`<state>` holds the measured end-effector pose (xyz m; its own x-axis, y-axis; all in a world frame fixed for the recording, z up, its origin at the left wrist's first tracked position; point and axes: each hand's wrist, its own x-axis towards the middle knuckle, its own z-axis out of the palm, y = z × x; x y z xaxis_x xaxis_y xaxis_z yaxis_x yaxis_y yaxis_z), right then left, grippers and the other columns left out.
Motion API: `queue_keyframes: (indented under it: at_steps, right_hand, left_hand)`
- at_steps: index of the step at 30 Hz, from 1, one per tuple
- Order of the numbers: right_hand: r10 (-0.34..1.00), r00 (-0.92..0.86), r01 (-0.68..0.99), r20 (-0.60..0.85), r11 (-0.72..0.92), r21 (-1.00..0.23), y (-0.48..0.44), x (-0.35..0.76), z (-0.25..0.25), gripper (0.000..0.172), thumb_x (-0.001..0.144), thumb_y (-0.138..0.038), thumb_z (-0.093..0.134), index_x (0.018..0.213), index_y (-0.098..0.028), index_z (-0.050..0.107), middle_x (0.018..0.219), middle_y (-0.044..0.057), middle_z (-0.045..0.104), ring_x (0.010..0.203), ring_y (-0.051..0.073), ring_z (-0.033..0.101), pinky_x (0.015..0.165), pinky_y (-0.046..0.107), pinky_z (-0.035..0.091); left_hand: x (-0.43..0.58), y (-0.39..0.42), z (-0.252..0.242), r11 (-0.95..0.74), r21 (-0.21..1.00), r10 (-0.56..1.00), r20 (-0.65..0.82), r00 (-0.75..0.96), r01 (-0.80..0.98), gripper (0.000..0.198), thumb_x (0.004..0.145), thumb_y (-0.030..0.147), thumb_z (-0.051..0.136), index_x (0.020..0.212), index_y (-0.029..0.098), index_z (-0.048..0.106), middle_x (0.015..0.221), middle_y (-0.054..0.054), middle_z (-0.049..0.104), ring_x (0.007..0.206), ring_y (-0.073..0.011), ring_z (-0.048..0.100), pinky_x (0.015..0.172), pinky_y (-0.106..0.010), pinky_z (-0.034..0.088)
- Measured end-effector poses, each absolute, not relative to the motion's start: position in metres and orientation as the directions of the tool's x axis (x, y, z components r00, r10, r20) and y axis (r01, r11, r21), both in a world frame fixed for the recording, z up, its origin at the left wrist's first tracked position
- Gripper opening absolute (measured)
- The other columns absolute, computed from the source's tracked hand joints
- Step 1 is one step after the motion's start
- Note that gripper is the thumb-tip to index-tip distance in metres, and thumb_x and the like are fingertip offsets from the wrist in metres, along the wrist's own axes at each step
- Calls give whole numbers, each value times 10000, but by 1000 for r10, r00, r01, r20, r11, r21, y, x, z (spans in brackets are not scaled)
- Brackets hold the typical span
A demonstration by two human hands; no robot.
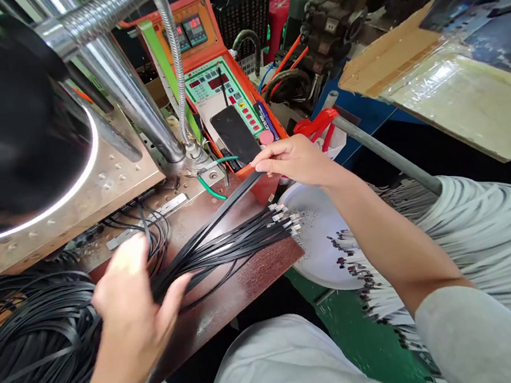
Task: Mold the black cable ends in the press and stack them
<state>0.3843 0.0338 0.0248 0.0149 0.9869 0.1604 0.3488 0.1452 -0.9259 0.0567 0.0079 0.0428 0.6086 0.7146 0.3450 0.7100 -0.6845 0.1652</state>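
Note:
My right hand (296,158) pinches the end of a black flat cable (232,201) between thumb and fingertips, holding it raised above the metal worktop (268,273). My left hand (136,292), slightly blurred, is closed around a bundle of black cables (225,244) that passes between thumb and fingers; some fingers are hidden. Small metal connector ends (286,217) of the bundle lie near the worktop's right corner. Left of my left hand, a large coiled heap of black cables (40,326) spreads out. A few more black cables run to the press's lower plate.
A press plate (74,199) and a black ring lamp (0,121) stand at upper left. Behind is an orange control box (206,23) with a phone (235,134) on it. A white basin (312,202) and hanging white cables (497,238) are at right.

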Motion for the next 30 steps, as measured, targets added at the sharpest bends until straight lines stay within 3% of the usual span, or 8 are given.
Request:
queue_keyframes:
  at_steps: [3, 6, 9, 12, 14, 18, 25, 30]
  right_hand:
    - [977, 15, 326, 215, 198, -924, 25, 381, 39, 217, 717, -355, 663, 816, -163, 683, 769, 16, 662, 652, 118, 588, 607, 249, 481]
    - [977, 33, 306, 209, 189, -933, 15, 387, 40, 318, 764, -377, 622, 1010, -176, 631, 808, 18, 662, 696, 125, 607, 618, 249, 489]
    - [988, 87, 324, 124, 90, -942, 3, 401, 25, 363, 845, -382, 509, 1149, -186, 541, 915, 44, 664, 769, 136, 627, 660, 269, 503]
    - [1000, 8, 438, -19, -20, -899, -7, 410, 5, 273, 813, -336, 554, 1027, -173, 593, 950, 57, 664, 837, 155, 631, 755, 298, 500]
    - [989, -82, 479, -125, -71, -875, -12, 408, -5, 256, 774, -304, 597, 993, -172, 604, 972, 58, 664, 868, 160, 628, 790, 298, 489]
    - [965, -134, 506, -225, -129, -853, -14, 396, -14, 293, 719, -299, 655, 979, -174, 605, 878, 29, 663, 784, 144, 619, 708, 263, 475]
    - [994, -25, 434, 109, 109, -894, -7, 381, -4, 78, 737, -238, 630, 771, -168, 622, 834, 12, 616, 719, 116, 567, 681, 243, 438]
    - [995, -92, 458, 43, 80, -885, -8, 385, -8, 65, 750, -226, 619, 784, -170, 617, 814, -2, 614, 727, 114, 564, 685, 241, 424]
  left_hand:
    - [106, 27, 44, -760, 259, 648, 229, 726, 596, 606, 862, 439, 498, 1353, 136, 313, 1275, -159, 503, 1173, -285, 480, 974, -405, 380]
    - [145, 37, 51, -703, 461, 619, 22, 785, 542, 334, 912, 424, 394, 1116, 189, 513, 972, -52, 632, 852, -189, 596, 738, -279, 437]
    - [155, 36, 55, -526, 610, 661, -146, 736, 593, 319, 921, 435, 338, 812, 186, 505, 664, 17, 536, 584, -124, 488, 562, -232, 351]
    - [148, 34, 52, -330, 714, 720, -233, 653, 618, 329, 900, 460, 346, 748, 186, 445, 620, 35, 457, 557, -111, 429, 541, -220, 331]
    - [144, 36, 46, -292, 688, 764, -251, 595, 664, 307, 857, 477, 424, 759, 188, 459, 630, 36, 464, 568, -117, 431, 542, -221, 329]
    - [148, 44, 32, -328, 449, 821, -300, 486, 831, 204, 809, 380, 514, 745, 192, 470, 617, 21, 503, 563, -142, 468, 542, -239, 305]
    - [157, 51, 22, -320, 429, 753, -426, 501, 845, 189, 770, 351, 583, 761, 199, 470, 739, -2, 608, 640, -165, 564, 566, -238, 342]
    - [156, 54, 25, -362, 382, 728, -454, 514, 850, 120, 761, 277, 584, 765, 206, 486, 709, 12, 608, 644, -160, 572, 584, -239, 357]
